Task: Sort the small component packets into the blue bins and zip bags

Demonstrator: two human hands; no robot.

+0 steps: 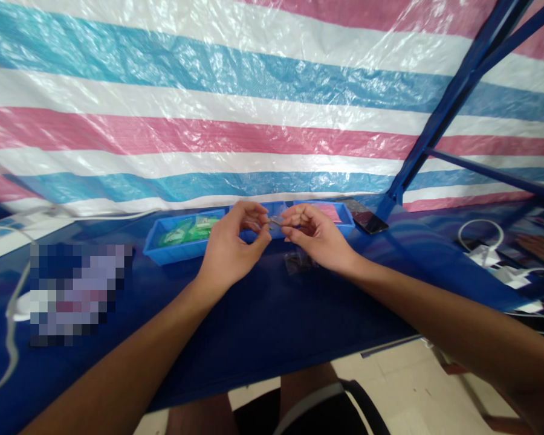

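My left hand and my right hand are raised close together above the blue table. A small thin greyish item shows between their fingertips, too small to name. The fingers of both hands are curled in a pinch. Behind my left hand is a blue bin with green packets in it. Beyond my right hand, another blue bin holds something pink. A dark clear packet lies on the table beneath my right hand.
A black phone lies right of the bins. White cables and adapters are at the right, near another person's hand. A pixelated item is at the left. A striped plastic sheet hangs behind, with a blue metal frame.
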